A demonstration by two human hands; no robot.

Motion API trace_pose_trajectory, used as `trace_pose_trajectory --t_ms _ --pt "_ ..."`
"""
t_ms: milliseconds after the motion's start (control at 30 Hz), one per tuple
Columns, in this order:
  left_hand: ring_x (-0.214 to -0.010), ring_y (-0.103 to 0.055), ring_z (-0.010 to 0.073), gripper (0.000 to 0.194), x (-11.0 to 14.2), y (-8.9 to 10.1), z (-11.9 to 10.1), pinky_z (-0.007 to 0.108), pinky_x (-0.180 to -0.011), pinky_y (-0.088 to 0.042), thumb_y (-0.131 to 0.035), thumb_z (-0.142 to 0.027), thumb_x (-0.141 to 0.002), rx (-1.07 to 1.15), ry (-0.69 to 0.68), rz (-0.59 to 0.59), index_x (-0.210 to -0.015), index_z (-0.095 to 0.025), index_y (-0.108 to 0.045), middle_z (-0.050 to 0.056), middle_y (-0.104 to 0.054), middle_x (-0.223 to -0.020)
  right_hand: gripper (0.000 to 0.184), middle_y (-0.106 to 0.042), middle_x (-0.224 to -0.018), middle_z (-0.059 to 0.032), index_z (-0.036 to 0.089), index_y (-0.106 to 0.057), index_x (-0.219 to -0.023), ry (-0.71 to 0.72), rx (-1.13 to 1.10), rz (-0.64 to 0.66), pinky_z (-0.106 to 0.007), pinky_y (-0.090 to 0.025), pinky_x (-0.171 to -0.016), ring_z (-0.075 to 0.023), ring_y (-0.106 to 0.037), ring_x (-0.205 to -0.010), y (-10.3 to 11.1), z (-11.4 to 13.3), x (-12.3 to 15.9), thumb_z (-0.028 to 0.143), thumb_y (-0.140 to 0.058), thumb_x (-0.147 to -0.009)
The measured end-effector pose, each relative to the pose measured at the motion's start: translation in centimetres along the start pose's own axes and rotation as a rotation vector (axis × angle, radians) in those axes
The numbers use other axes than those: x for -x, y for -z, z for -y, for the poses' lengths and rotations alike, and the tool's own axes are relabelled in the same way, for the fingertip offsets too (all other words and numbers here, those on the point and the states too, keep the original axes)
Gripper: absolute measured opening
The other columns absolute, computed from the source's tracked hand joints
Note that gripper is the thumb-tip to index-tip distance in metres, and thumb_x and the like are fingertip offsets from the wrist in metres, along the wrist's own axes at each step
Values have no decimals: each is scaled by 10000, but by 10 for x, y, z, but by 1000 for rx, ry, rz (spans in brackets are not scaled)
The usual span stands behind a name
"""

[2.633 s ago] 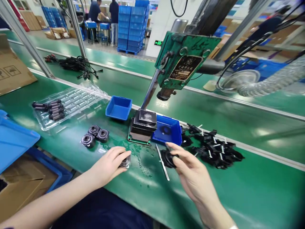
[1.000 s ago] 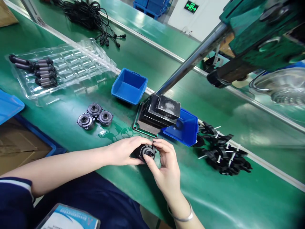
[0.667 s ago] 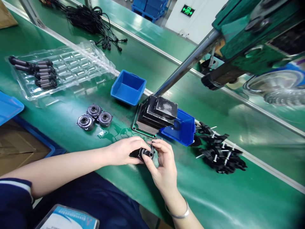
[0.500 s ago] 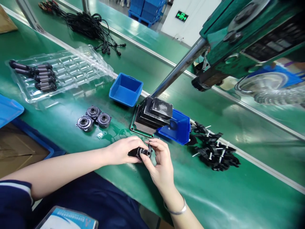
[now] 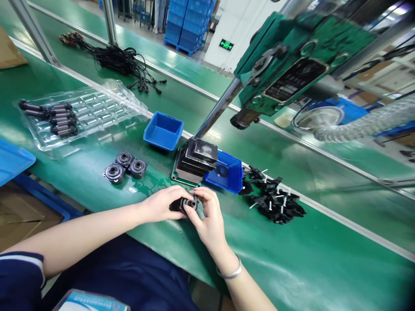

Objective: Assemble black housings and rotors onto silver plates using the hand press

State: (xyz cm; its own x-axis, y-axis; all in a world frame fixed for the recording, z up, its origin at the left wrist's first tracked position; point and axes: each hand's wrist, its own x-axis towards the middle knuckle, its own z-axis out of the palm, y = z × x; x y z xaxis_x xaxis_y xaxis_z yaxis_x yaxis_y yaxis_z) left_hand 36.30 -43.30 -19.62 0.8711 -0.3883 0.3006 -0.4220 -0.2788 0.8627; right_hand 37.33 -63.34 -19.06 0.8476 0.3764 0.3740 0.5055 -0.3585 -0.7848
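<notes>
Close to the bench's front edge, a black round housing point(image 5: 187, 203) with a short tube stub is gripped between both hands. My left hand point(image 5: 166, 203) wraps its left side, thumb and fingers closed on it. From the right, my right hand point(image 5: 207, 214) pinches the housing's rim with thumb and fingertips; the fingers hide part of it. Beyond the hands stands the press base with a stepped metal block point(image 5: 201, 155). To the left, three round black motor-like housings point(image 5: 125, 166) sit grouped on the green bench.
A green press head point(image 5: 285, 73) overhangs the bench on a steel column point(image 5: 220, 108). Blue bins point(image 5: 164, 129) flank its base. Black clip-like parts with white pins point(image 5: 279, 201) lie right. A clear tray point(image 5: 103, 108) holds dark cylinders; a black cable bundle point(image 5: 119, 60) lies behind.
The camera view has shifted, so the bench things sit further left and the press head shows more fully. Both hands keep the same hold on the black housing.
</notes>
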Motion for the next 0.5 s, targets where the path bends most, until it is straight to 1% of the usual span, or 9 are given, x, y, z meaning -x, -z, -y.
trace_pose_trajectory --t_ms 67,133,200,233,300,367,433,467,500 --pt "-1102 -668 233 423 2 -1 -2 377 -992 -537 -813 -197 -804 -18 3 -7 -1186 -226 -636 67 -697 -1140 351 -563 -1237 -102 258 -533 -1245 2 6 7 -514 -490 -1080 -255 -539 -1238 1 0 0 383 -691 -957" --pt "-1065 -681 230 419 1 2 -9 368 -962 -547 -825 -205 -789 -41 -6 -21 -1166 -219 -642 64 -704 -1120 419 -548 -1268 -116 248 -526 -1277 17 9 40 -513 -506 -1078 -263 -545 -1247 11 2 -6 433 -701 -945" --pt "-1035 -689 222 424 -6 14 -24 353 -938 -553 -838 -238 -786 -59 -46 -42 -1162 -220 -642 57 -713 -1105 471 -532 -1310 -132 240 -514 -1328 55 7 56 -512 -519 -1080 -269 -554 -1259 33 8 -21 462 -686 -949" --pt "-1035 -689 216 425 -13 23 -33 345 -938 -553 -838 -256 -793 -66 -80 -55 -1167 -225 -640 54 -715 -1108 467 -533 -1319 -136 238 -514 -1342 83 14 28 -510 -519 -1086 -268 -562 -1259 48 13 -34 454 -671 -959" --pt "-1059 -681 207 427 -34 46 -55 333 -958 -545 -831 -274 -807 -87 -151 -94 -1185 -235 -637 52 -712 -1137 419 -557 -1295 -131 242 -527 -1340 160 45 -122 -499 -517 -1091 -254 -592 -1231 86 29 -69 403 -654 -975" --pt "-1067 -676 203 424 -63 69 -72 333 -974 -540 -826 -272 -807 -111 -180 -142 -1186 -237 -640 49 -705 -1153 414 -580 -1263 -124 241 -537 -1341 289 81 -344 -468 -528 -1073 -233 -634 -1181 127 52 -116 362 -670 -968" --pt "-1031 -682 200 438 -93 89 -78 343 -968 -546 -840 -274 -774 -86 -120 -153 -1162 -228 -641 39 -701 -1125 431 -570 -1303 -131 224 -556 -1346 500 90 -477 -389 -550 -1023 -208 -670 -1151 163 84 -171 350 -686 -954" --pt "-1011 -688 200 455 -107 96 -77 351 -964 -551 -848 -279 -756 -52 -78 -141 -1153 -221 -634 34 -701 -1103 472 -554 -1355 -145 195 -552 -1369 589 87 -529 -358 -538 -1019 -205 -660 -1191 179 102 -200 346 -690 -944" --pt "-992 -695 199 475 -120 101 -73 357 -957 -557 -856 -286 -738 -15 -40 -120 -1145 -213 -623 30 -702 -1079 476 -546 -1399 -150 155 -548 -1383 621 89 -547 -338 -523 -999 -214 -612 -1281 191 122 -227 340 -648 -956"
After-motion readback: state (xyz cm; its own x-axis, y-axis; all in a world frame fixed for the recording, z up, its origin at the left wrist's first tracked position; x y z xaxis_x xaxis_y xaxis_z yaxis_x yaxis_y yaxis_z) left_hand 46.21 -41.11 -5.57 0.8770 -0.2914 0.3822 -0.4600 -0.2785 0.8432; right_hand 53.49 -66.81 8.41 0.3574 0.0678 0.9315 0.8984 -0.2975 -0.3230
